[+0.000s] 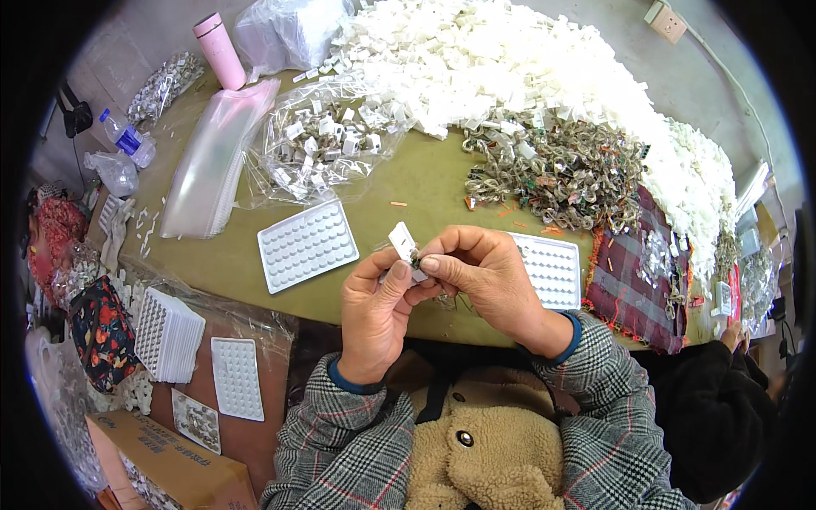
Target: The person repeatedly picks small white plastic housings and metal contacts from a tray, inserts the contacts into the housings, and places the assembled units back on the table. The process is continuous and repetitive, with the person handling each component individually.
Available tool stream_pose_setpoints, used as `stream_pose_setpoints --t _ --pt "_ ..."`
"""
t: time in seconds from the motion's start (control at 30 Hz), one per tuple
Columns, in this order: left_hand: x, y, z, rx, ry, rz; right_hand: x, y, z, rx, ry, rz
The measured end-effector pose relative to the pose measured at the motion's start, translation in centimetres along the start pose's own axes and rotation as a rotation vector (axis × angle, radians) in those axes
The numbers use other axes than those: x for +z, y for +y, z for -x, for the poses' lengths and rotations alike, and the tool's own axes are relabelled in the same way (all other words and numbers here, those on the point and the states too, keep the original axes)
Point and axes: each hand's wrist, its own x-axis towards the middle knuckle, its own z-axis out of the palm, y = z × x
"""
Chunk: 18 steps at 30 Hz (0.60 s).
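My left hand (374,319) is closed on a small white plastic casing (400,238), pinched between thumb and fingers, with its flap-like side standing up. Against the casing, my right hand (497,272) pinches a small dark circuit board (416,260); thin wires seem to hang below it. Fingertips partly hide both pieces. Beyond my left hand lies a white tray (308,246) with rows of round cups. Another white cupped tray (551,272) is partly covered by my right hand. Past it, a heap of coiled wires with little boards (561,170) spreads over the green tabletop (408,170).
A large heap of white casings (510,68) covers the table's far side. At left are a clear bag of parts (323,144), plastic sleeves (208,170), a pink flask (219,53) and stacked trays (170,336). A plaid cloth (642,263) and another person's dark sleeve (714,408) are at right.
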Motion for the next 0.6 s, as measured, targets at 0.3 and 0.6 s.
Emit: stream_pose_setpoints --t 0.3,0.6 --pt "-0.4 -0.2 -0.4 -0.074 0.054 0.081 0.9 0.6 0.5 -0.55 0.126 0.675" --pt "0.3 -1.3 -0.3 -0.024 0.102 0.057 0.1 1.3 0.1 -0.742 0.152 0.859"
